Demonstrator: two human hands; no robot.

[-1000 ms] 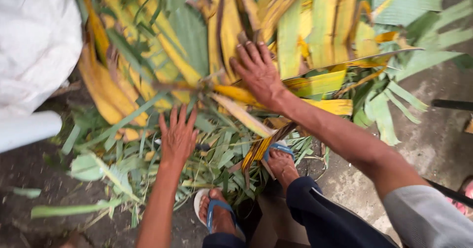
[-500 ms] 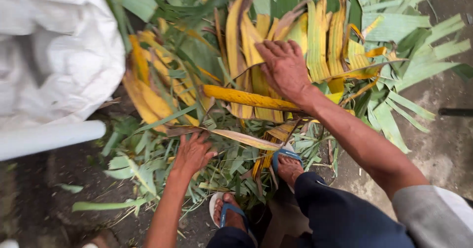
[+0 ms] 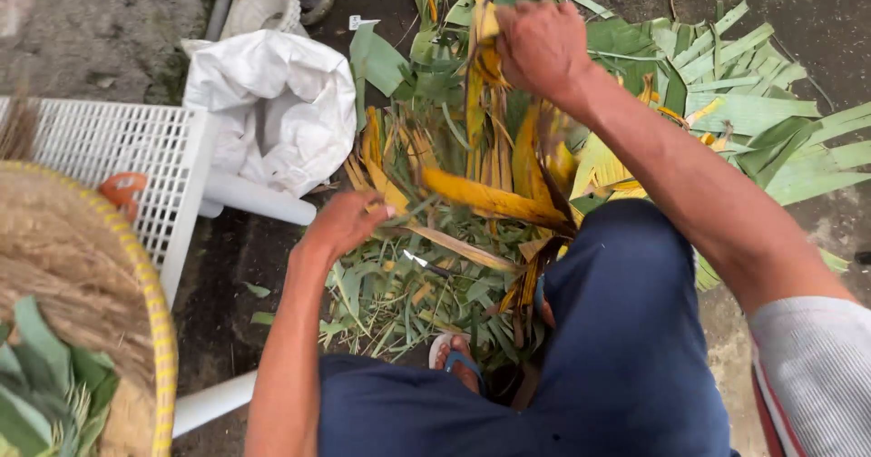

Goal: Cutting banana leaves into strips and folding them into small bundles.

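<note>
Currently, a bundle of yellowed leaf strips [image 3: 485,85] is gripped by the right hand [image 3: 543,47], fist closed around the top ends; the strips hang down from it toward the leaf pile [image 3: 454,257] on the ground. The left hand [image 3: 343,224] is seen lower and to the left, fingers curled shut on a yellow leaf strip [image 3: 481,198] at the near edge of the pile. Broad green leaves [image 3: 762,121] are spread to the right of the right hand. A white sack [image 3: 272,103] is lying just left of the left hand, with a white pipe [image 3: 259,198] under it. Further left, a white plastic crate [image 3: 109,148] and a woven basket [image 3: 82,285] with a yellow rim are found. A sandalled foot [image 3: 458,362] is visible below the left hand, between the dark blue trouser legs [image 3: 617,330].
</note>
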